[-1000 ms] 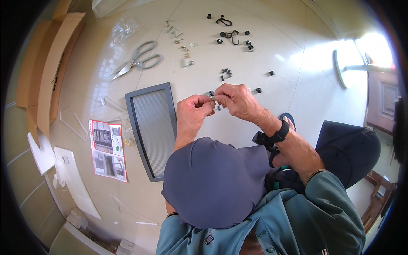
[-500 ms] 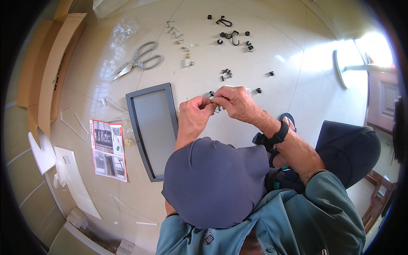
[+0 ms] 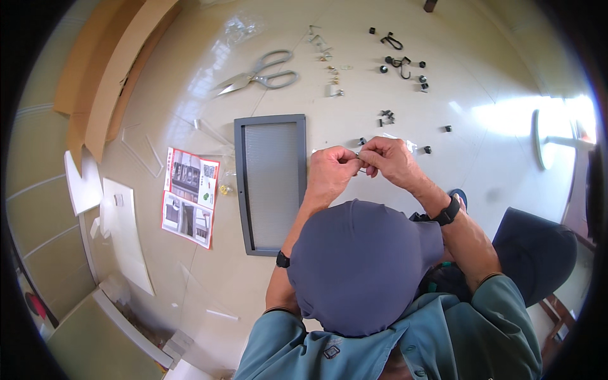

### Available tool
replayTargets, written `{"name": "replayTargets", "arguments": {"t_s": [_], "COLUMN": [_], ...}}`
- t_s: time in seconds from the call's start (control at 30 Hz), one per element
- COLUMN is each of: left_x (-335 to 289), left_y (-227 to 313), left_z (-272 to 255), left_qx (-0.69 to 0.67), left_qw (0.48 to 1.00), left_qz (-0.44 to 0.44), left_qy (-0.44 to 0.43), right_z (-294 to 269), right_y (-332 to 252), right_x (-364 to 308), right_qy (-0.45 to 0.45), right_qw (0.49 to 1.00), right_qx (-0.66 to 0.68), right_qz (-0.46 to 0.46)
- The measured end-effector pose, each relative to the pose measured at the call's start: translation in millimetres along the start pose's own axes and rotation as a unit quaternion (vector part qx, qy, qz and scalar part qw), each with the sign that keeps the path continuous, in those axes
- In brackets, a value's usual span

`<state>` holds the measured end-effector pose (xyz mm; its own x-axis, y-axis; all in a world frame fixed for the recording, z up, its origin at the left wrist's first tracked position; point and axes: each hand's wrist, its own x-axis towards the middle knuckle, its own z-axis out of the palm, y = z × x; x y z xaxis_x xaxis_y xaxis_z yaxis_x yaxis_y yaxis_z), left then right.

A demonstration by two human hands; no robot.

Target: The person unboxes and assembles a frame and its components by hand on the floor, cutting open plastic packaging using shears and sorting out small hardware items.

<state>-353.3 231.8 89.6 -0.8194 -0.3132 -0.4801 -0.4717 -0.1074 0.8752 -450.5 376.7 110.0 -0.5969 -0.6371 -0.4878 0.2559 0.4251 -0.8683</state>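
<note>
My left hand (image 3: 332,171) and my right hand (image 3: 387,161) meet fingertip to fingertip over the floor. Both are closed in a pinch around something small, mostly hidden by the fingers, whose kind I cannot make out. Just beyond them lie a small black round fitting (image 3: 362,141) and a bit of clear plastic (image 3: 410,147). Another black fitting (image 3: 427,150) sits right of my right hand. Beside my left forearm, a dark grey frame with a ribbed mesh panel (image 3: 271,183) rests flat on the floor.
Farther off are large grey scissors (image 3: 259,75), small metal hooks and screws (image 3: 334,76), black hooks (image 3: 402,66) and black clips (image 3: 386,118). A printed leaflet (image 3: 188,197), white panels (image 3: 126,234) and cardboard (image 3: 120,69) lie left. At right stands a dark seat (image 3: 532,256).
The whole view has swung, so the floor items appear farther right. My hands stay pinched together, and their fingers have shifted slightly around the small thing.
</note>
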Motion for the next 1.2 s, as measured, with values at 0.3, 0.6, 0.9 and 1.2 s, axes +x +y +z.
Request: {"name": "replayTargets", "arguments": {"t_s": [0.3, 0.6, 0.9, 1.2], "left_x": [-17, -43, -51, -62], "left_y": [-28, -38, -46, -84], "left_z": [-7, -5, -7, -85], "left_qx": [-0.086, -0.098, -0.231, 0.158], "left_qw": [0.993, 0.981, 0.965, 0.911], "left_qz": [-0.066, -0.128, -0.111, 0.094], "left_qy": [-0.042, 0.106, 0.064, 0.37], "right_z": [0, 39, 37, 36], "right_y": [-12, 15, 12, 10], "right_x": [5, 6, 6, 9], "right_qy": [-0.126, -0.07, -0.061, -0.096], "right_qw": [0.963, 0.995, 0.993, 0.991], "right_qx": [-0.212, -0.074, -0.105, -0.092], "right_qz": [-0.112, 0.019, -0.011, -0.01]}}
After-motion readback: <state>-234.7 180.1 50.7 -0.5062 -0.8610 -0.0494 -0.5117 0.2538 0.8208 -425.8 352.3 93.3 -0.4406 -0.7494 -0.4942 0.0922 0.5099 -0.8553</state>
